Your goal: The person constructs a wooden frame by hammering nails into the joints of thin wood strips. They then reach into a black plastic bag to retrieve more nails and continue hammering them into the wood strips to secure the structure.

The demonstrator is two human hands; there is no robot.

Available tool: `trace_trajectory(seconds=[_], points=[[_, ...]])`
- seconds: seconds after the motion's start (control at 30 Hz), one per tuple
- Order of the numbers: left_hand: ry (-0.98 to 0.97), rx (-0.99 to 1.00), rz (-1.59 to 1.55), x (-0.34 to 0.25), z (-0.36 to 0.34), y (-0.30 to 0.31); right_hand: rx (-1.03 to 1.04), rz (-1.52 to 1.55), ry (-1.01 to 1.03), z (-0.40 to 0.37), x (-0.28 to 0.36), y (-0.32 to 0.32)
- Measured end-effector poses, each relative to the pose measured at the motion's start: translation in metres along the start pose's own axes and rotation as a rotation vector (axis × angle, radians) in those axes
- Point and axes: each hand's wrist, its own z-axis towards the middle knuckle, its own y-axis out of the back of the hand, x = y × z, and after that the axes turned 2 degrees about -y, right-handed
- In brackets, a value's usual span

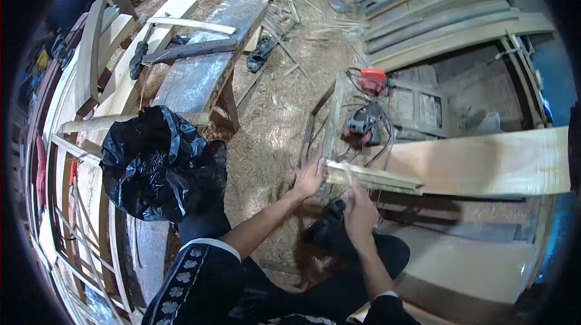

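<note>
A pale wooden strip, seemingly two narrow pieces stacked, lies across the right side with its near end over my lap. My left hand grips its left end, thumb on the near side. My right hand is closed just below the strip; a pale, blurred tip, finger or small object, reaches up over the wood. What it pinches, if anything, I cannot make out. Beneath and beyond the strip, a wide, light plank extends to the right.
A black plastic bag full of nails stands at left. A hammer lies on planks behind it, near a worn bench. Power tools, one red and one grey, sit ahead with loose cords. Boards are stacked at upper right.
</note>
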Motion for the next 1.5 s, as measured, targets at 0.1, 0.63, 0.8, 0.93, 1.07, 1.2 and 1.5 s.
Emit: trace_trajectory(seconds=[0.1, 0.63, 0.8, 0.93, 1.07, 1.2, 1.5], points=[[0.004, -0.004, 0.006, 0.004, -0.012, -0.006, -0.194, 0.073, -0.035, 0.02, 0.023, 0.018], [0.037, 0.057, 0.022, -0.001, -0.009, -0.002, -0.07, 0.167, -0.135, 0.018, 0.035, 0.022], [0.018, 0.057, 0.006, -0.003, -0.009, 0.002, 0.068, 0.032, -0.018, 0.007, 0.023, -0.001], [-0.014, 0.039, 0.013, 0.001, -0.013, -0.005, -0.075, 0.147, -0.175, 0.015, 0.031, 0.017], [0.003, -0.007, 0.008, 0.005, -0.005, -0.006, 0.233, -0.029, -0.093, -0.002, 0.006, -0.012], [0.064, 0.122, 0.004, 0.003, -0.006, 0.001, -0.144, 0.066, -0.076, 0.011, 0.018, 0.01], [-0.051, -0.064, 0.022, 0.003, -0.009, 0.0, 0.02, 0.597, -0.366, 0.052, -0.038, -0.027]])
